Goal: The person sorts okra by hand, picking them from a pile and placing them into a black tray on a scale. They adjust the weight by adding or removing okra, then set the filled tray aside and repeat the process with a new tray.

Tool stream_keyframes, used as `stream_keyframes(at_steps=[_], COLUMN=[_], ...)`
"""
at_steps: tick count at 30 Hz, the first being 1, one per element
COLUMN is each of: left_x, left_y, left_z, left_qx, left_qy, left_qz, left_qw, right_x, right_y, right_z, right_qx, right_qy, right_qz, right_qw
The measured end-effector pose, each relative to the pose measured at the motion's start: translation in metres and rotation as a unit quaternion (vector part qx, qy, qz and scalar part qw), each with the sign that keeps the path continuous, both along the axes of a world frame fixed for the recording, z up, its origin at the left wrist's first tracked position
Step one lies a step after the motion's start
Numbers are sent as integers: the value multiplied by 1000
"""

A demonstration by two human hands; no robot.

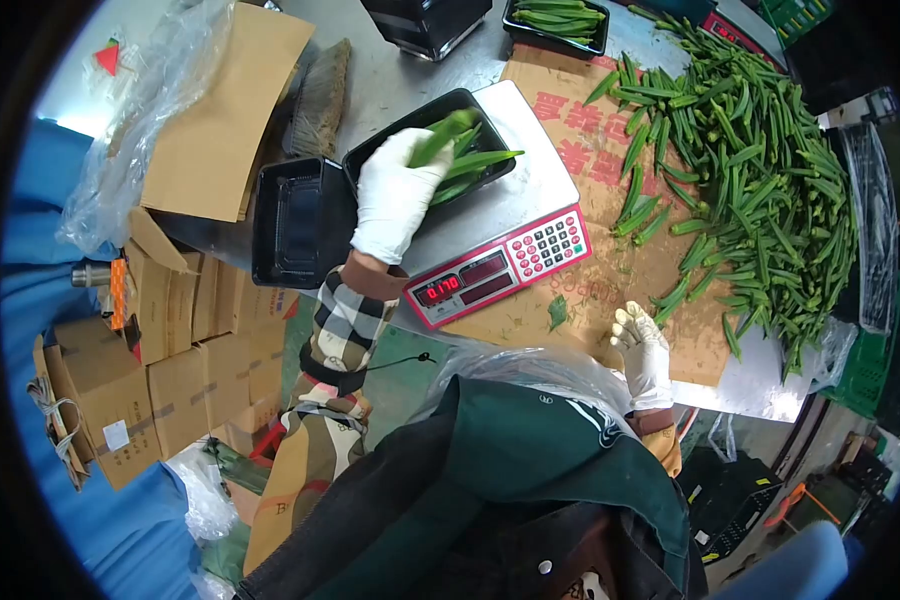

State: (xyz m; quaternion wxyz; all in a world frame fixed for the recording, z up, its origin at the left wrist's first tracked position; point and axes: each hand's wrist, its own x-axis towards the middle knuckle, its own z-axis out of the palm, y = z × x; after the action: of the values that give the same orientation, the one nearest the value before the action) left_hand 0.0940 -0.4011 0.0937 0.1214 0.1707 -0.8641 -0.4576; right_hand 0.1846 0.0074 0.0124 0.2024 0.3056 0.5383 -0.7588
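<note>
My left hand [395,190], in a white glove, is closed around a few okra pods [445,138] over a black plastic tray [360,163]. More okra lies in that tray, partly hidden by the hand. The tray rests on a red-framed digital scale [545,185] whose lit display reads 0.170. My right hand [644,360], also gloved in white, hovers by the near edge of the cardboard sheet [610,290]. Its fingers are apart and slightly bent, with nothing visible in them. To its upper right spreads a large heap of okra [760,190].
Left of the scale sit black trays [295,225], with a brush [320,100] behind them. A filled okra tray [560,22] and a stack of black trays [428,25] stand at the back. Cardboard boxes [180,390] are piled at lower left, a green crate [855,375] at right.
</note>
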Motion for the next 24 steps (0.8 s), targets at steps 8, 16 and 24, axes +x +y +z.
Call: stream_keyframes(at_steps=[8,16,24], left_x=[9,51,18], left_y=[29,118,57], left_z=[24,33,48], left_qx=[-93,-50,-120], left_qy=[2,52,47], left_qz=[-70,-406,-105], left_qw=[993,911,986], right_x=[-2,-23,14], right_y=[-8,-91,56], right_z=[22,108,58], right_qx=[64,12,227], right_qy=[83,307,147], right_qz=[86,180,48], right_qw=[991,934,961])
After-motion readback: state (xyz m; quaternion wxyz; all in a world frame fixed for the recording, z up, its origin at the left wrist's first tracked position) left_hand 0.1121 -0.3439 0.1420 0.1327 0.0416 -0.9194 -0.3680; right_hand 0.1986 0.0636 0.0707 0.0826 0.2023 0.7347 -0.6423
